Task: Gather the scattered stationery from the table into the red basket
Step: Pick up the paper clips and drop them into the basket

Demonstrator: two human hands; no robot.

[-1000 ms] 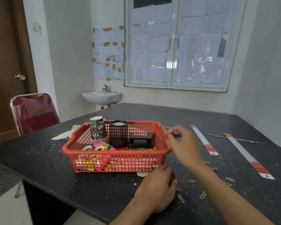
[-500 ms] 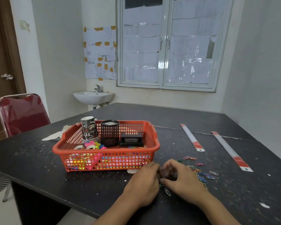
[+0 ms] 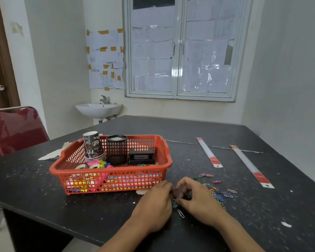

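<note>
From my seat at the feed I see both bare hands resting low on the speckled black table (image 3: pixel 44 188), just in front of the red plastic mesh basket (image 3: pixel 113 180). The left hand (image 3: pixel 156 208) and right hand (image 3: pixel 198 202) sit knuckles-up with fingers curled inward toward each other, closing around a small cluster of coloured paper clips (image 3: pixel 174 203) between them; I cannot tell whether either hand has a firm pinch on any clip. One white paper clip (image 3: pixel 181 213) lies loose just below that cluster. More coloured clips (image 3: pixel 219 192) lie scattered on the table to the right of the right hand. Farther right, two long translucent rulers with red ends (image 3: pixel 208 152) lie apart from each other. The basket holds a stack of printed paper cups (image 3: pixel 93 146), a black mesh pen holder (image 3: pixel 116 150), a black stapler (image 3: pixel 140 156) and bright tape rolls (image 3: pixel 96 164).
</note>
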